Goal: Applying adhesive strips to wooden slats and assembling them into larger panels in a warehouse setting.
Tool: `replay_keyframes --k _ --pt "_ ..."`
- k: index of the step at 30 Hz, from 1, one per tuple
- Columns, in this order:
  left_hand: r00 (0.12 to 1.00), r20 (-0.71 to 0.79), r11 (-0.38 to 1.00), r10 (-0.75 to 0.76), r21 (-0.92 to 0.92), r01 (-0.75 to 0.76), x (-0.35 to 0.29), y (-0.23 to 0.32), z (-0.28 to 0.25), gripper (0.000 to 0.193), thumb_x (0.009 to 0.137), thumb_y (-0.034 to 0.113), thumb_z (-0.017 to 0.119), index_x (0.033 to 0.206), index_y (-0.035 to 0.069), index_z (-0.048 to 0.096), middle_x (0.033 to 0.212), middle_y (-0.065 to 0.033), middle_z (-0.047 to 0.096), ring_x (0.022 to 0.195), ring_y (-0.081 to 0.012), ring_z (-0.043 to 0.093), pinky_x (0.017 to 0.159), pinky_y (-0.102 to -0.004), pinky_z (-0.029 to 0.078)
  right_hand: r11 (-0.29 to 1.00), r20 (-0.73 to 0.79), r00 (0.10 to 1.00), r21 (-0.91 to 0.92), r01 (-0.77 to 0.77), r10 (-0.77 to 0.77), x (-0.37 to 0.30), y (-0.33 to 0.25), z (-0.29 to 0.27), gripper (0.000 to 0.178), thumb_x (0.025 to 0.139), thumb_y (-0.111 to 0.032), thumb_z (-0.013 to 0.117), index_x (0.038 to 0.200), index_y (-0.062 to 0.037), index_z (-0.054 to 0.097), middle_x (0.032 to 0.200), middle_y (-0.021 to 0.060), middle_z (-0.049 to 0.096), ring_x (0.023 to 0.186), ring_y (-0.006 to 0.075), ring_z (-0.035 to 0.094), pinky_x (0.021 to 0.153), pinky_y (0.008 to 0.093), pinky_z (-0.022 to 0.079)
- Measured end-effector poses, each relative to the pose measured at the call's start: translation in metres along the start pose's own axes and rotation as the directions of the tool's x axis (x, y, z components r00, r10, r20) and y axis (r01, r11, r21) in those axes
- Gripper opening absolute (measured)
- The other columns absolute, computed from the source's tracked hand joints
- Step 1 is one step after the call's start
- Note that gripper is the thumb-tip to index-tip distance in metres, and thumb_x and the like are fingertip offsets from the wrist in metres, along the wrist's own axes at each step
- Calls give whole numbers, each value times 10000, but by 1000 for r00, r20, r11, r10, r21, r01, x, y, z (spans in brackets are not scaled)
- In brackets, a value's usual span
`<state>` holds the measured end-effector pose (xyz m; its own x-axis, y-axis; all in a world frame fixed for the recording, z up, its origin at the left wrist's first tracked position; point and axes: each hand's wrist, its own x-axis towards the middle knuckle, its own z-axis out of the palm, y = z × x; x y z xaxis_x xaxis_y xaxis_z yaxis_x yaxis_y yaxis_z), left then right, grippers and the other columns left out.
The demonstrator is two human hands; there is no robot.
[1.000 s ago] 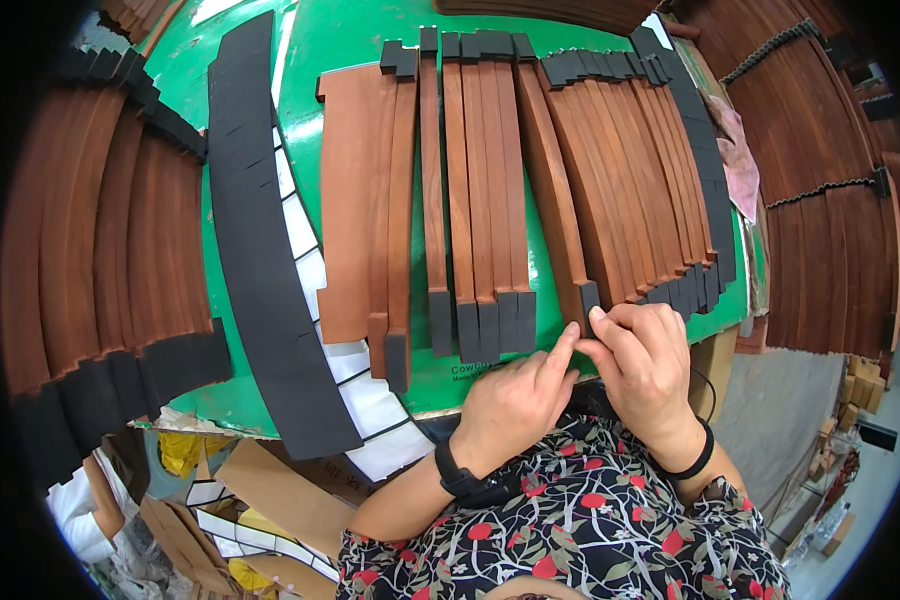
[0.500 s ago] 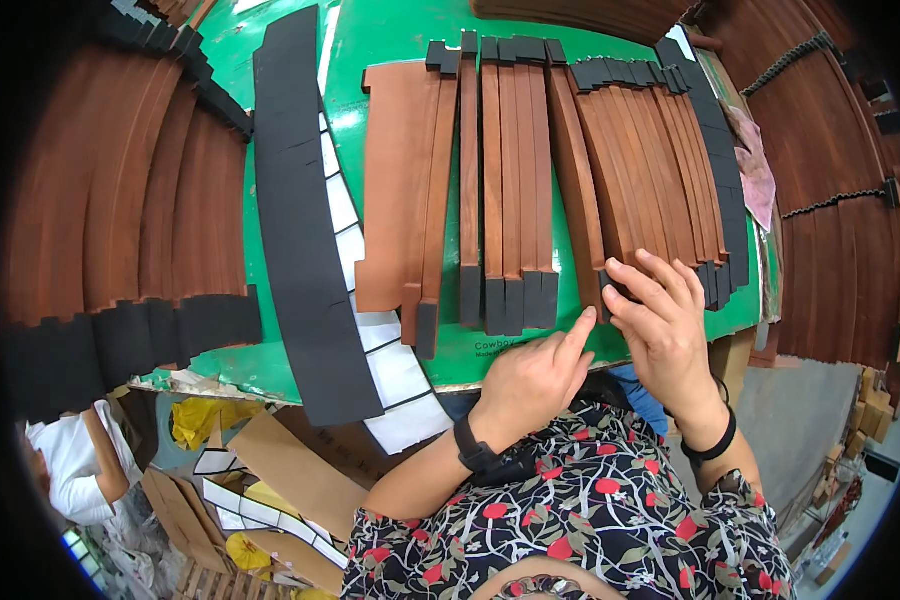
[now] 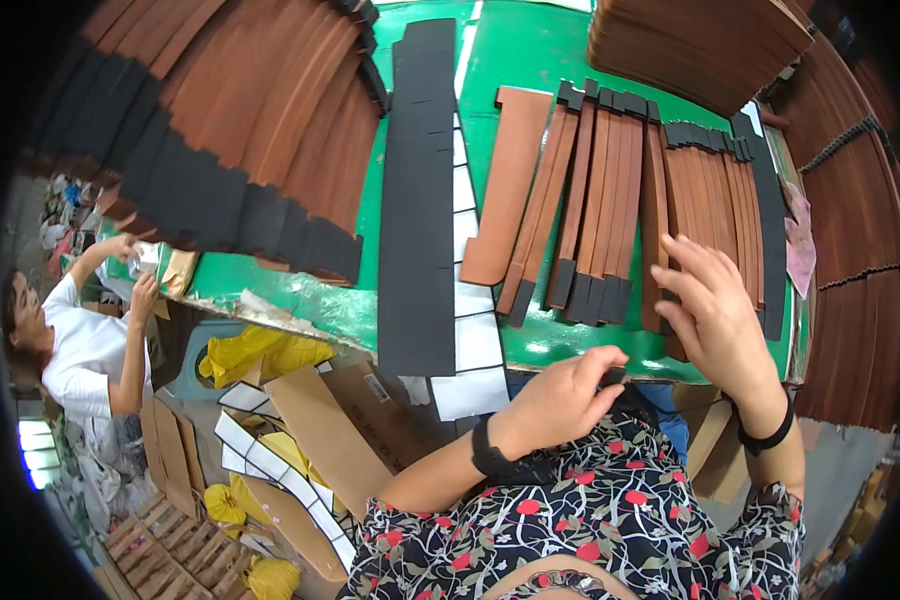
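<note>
Black material (image 3: 613,377) is sitting pinched in the left hand (image 3: 557,403); the right hand (image 3: 718,322), fingers (image 3: 692,257) spread, is risking jostling brown strips (image 3: 702,190) beside them.

No wording clearly legible, dark marks (image 3: 370,430) faintly printed on the brown cardboard box (image 3: 408,430), too small and blurred to be made out, a small pale label (image 3: 377,388) stuck near the box's upper edge, its print likewise too fine to be read
</note>
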<state>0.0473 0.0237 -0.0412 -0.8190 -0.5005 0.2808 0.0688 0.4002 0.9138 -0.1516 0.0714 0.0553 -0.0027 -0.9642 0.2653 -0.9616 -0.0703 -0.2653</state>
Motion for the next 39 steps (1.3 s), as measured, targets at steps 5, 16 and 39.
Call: replay_keyframes --k 5,16,39 --pt "981 -73 967 -181 -194 164 -15 4 -43 429 818 -26 681 1164 45 438 1006 -79 603 785 -110 600 651 -247 485 960 2 968 129 248 -250 67 -28 11 219 797 -101 668 992 -5 646 1086 160 633 1012 329 602 881 413 472" --pt "867 -401 820 -297 -572 17 -45 11 -64 432 853 -75 616 1229 19 425 892 -40 555 803 -89 579 705 -221 472 569 420 905 762 -307 -74 70 -93 50 285 797 31 613 1081 53 613 718 14 559 666 61 526 618 231 459" --pt "805 -593 885 24 388 259 -9 15 -81 230 775 70 739 934 20 581 822 -67 613 565 -121 536 547 -249 454 586 273 960 788 -189 -58 80 -69 54 219 838 -97 692 973 34 578 719 67 591 663 122 571 621 283 478"
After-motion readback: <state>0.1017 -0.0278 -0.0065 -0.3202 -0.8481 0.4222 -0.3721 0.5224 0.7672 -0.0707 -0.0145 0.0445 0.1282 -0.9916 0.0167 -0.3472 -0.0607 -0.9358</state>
